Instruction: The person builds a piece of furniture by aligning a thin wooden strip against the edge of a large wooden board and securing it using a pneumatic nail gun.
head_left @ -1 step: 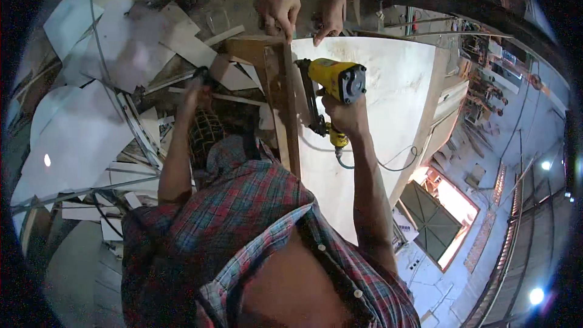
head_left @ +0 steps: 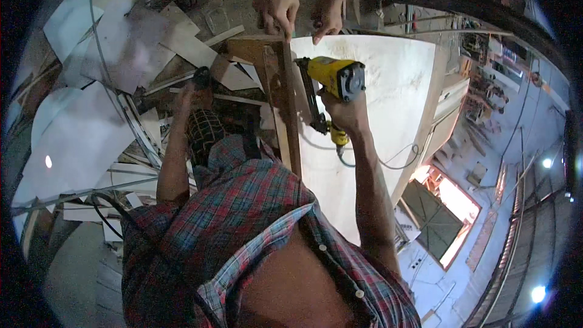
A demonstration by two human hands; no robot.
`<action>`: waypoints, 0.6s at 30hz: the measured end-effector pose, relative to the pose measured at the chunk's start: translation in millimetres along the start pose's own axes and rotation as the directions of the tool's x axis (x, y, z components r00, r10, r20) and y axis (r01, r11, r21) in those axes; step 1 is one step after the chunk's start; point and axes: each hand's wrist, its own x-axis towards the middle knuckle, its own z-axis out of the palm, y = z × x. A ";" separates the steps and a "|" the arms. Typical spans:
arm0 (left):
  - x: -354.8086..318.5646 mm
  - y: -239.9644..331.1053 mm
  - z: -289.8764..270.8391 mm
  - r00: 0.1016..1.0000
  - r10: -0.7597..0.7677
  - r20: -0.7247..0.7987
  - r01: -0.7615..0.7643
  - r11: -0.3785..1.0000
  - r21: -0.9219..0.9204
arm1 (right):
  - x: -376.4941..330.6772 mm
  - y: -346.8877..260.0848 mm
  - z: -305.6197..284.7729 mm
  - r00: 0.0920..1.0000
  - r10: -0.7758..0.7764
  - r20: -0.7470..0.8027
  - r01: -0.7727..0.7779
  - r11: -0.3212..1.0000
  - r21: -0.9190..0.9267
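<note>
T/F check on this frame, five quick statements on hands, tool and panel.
1. The right hand holds a yellow nailer. True.
2. The nailer's nose points at the wooden frame. True.
3. The left hand grips the nailer too. False: it is down on the far side of the frame, over the scrap offcuts, apart from the tool.
4. A second person's hands rest on the top of the frame and the white panel. True.
5. The nailer is cordless. False: a hose or cord trails from its handle across the panel.
</note>
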 end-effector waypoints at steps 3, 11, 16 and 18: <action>-41.1 -55.6 -77.1 0.879 -0.079 -0.471 0.194 0.960 0.201 | 5.9 -3.4 10.0 0.983 -0.181 -0.018 0.181 0.983 0.012; -73.9 -95.5 -81.6 0.825 -0.151 -0.545 0.382 0.859 0.340 | 35.4 -8.7 -0.3 0.997 -0.072 -0.028 0.074 0.993 0.092; -69.4 -97.2 -52.2 0.804 0.109 -0.584 0.232 0.848 0.476 | 45.5 4.0 2.6 0.999 0.027 0.029 -0.031 0.991 0.130; -70.9 -103.8 -64.4 0.817 0.086 -0.570 0.323 0.751 0.576 | 45.7 2.7 3.1 0.999 0.006 0.054 -0.012 0.994 0.107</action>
